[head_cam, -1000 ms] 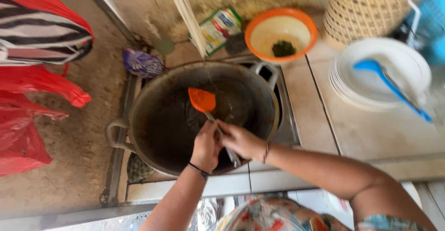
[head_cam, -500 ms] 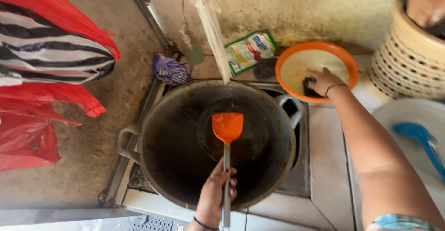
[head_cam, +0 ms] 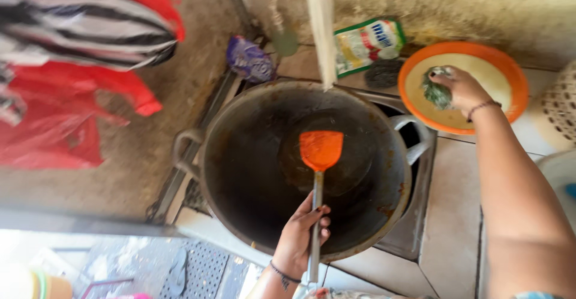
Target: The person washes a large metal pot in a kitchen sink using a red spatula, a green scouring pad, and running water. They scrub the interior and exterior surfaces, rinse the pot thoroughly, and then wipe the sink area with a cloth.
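Observation:
A large dark wok (head_cam: 252, 173) with two metal handles sits in the sink. My left hand (head_cam: 300, 236) grips the metal shaft of an orange spatula (head_cam: 321, 150), whose blade rests over the wok's middle. My right hand (head_cam: 459, 90) reaches into an orange bowl (head_cam: 510, 74) on the counter at the back right and closes on a green scouring pad (head_cam: 436, 93).
A thin stream of water (head_cam: 321, 29) falls into the wok's far rim. Behind it lie a green-and-white soap pouch (head_cam: 366, 44), a dark scrubber (head_cam: 384, 72) and a purple wrapper (head_cam: 249, 59). Red and striped cloth (head_cam: 78, 53) hangs at left. A woven basket (head_cam: 561, 104) stands at right.
My right hand left the spatula handle, reached to the orange bowl and took the green pad. My left hand kept the spatula. The view shifted left and closer.

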